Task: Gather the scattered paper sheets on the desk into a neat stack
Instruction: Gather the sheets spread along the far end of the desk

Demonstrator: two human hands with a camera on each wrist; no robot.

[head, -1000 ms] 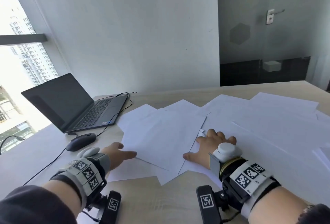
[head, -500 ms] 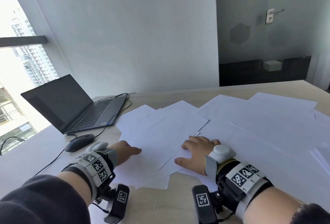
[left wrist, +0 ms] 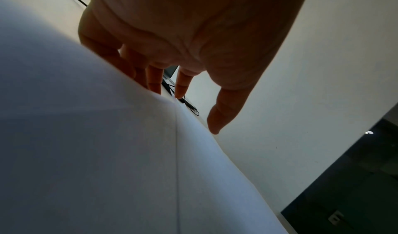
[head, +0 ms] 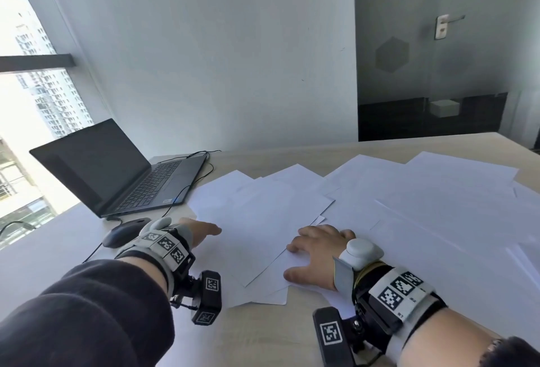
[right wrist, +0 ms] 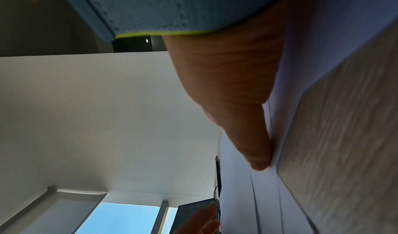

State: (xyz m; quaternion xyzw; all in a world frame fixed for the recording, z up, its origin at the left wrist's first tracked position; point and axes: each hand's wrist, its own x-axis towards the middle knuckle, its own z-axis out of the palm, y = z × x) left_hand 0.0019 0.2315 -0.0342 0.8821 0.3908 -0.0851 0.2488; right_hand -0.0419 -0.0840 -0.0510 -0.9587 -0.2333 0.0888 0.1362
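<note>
From the head camera, white paper sheets (head: 263,220) lie fanned across the tabletop (head: 263,337), with the laptop (head: 117,171) as the marker: the nearest overlapping bunch sits just beside the laptop, toward the person, and more loose sheets (head: 438,206) spread well away from the laptop on its far side. The left hand (head: 201,233) lies flat, fingers straight, on the edge of the bunch closest to the laptop, next to the mouse (head: 125,233). The right hand (head: 315,252) rests palm down with fingers spread on the opposite edge of the same bunch. Neither hand pinches anything. The step in hand looks like sweeping this bunch together between two flat palms; the gathering is at an early stage, since most sheets are not yet aligned

The left wrist camera shows the left hand's fingers (left wrist: 155,81) extended and slightly apart, tips touching a sheet's surface, the thumb clear of the paper

The right wrist camera shows the right hand's thumb (right wrist: 247,135) pressed flat on overlapping sheet edges near the bare tabletop

The next move probably calls for sliding both palms toward each other without buckling the thin sheets, then reaching for those farthest from the laptop
</note>
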